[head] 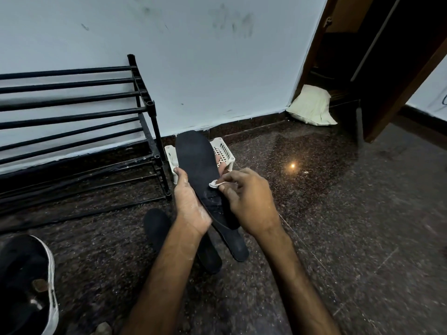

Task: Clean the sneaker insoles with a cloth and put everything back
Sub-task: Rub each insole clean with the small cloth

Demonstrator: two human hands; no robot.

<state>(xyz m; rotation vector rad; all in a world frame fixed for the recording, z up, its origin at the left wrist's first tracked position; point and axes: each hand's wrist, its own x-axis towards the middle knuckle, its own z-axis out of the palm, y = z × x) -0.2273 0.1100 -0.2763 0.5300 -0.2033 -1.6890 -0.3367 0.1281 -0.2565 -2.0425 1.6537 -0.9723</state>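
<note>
A long black insole [197, 158] is held up at a tilt, its toe end pointing away toward the wall. My left hand [188, 204] grips its left edge near the middle. With my right hand [246, 199] I pinch a small white cloth [216, 183] against the insole's right edge. On the floor under my forearms lies another black insole [157, 228], and a further dark insole end [238, 247] shows below my right wrist. A black sneaker [26, 284] with a white sole rim sits at the bottom left.
A small white slotted basket [226, 151] stands on the floor behind the held insole. A black tubular shoe rack [72, 117] lines the wall at left. A pale pillow [312, 107] lies in the corner by a brown wooden door [399, 76]. The floor is dark speckled stone.
</note>
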